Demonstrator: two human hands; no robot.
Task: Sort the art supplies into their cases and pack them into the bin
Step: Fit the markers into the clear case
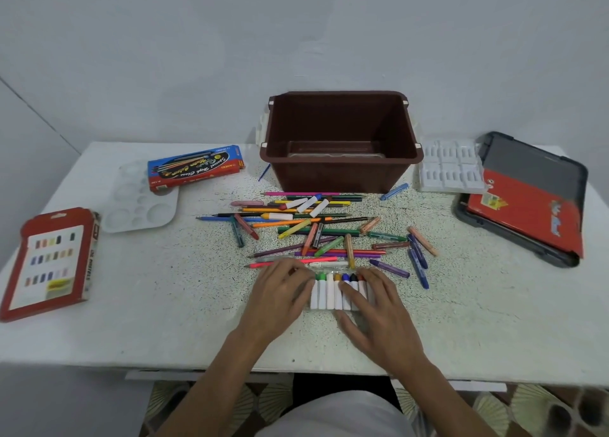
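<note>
A row of several white-wrapped crayons (324, 292) with coloured tips lies side by side near the table's front. My left hand (281, 293) touches the row's left end with straight fingers. My right hand (372, 308) rests flat over the row's right part. Behind them a loose pile of coloured pencils and crayons (316, 225) is scattered. The brown bin (339, 169) stands at the back, with a clear tray visible on its floor. A red oil pastel box (49, 265) lies at the left, and a blue-red pencil box (196, 168) at the back left.
A white paint palette (138, 202) lies left of the pile. A white moulded insert tray (449, 169) and a dark case with a red card (524, 199) sit at the right. The table's front edge runs just below my wrists.
</note>
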